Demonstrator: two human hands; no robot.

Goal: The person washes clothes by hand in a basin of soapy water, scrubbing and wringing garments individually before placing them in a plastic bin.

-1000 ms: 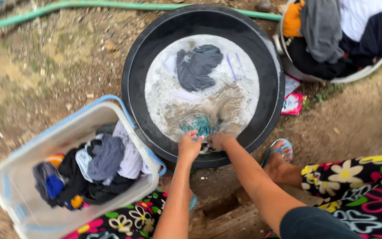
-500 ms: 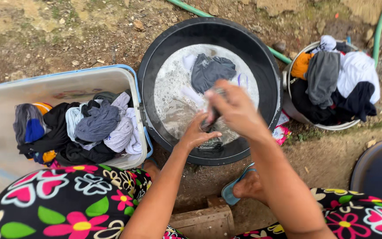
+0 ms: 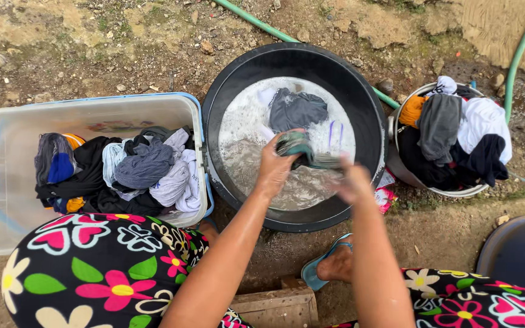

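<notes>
Both my hands hold a wet teal and dark cloth (image 3: 304,153) twisted between them above a black wash basin (image 3: 232,91). My left hand (image 3: 273,165) grips its left end. My right hand (image 3: 353,181) grips the right end and is blurred. The basin holds soapy grey water with a dark grey garment (image 3: 298,109) and a pale one floating at the far side.
A clear plastic bin (image 3: 7,176) with a blue rim, holding dark, grey and white clothes, stands left of the basin. A round tub (image 3: 451,191) heaped with clothes sits at right. Green hoses (image 3: 256,24) cross the dirt. A dark container (image 3: 521,252) is lower right, a wooden block (image 3: 274,304) below.
My hands have lifted the cloth out of the water and now pull it apart in a twist. The view has shifted, showing more of the bin at left.
</notes>
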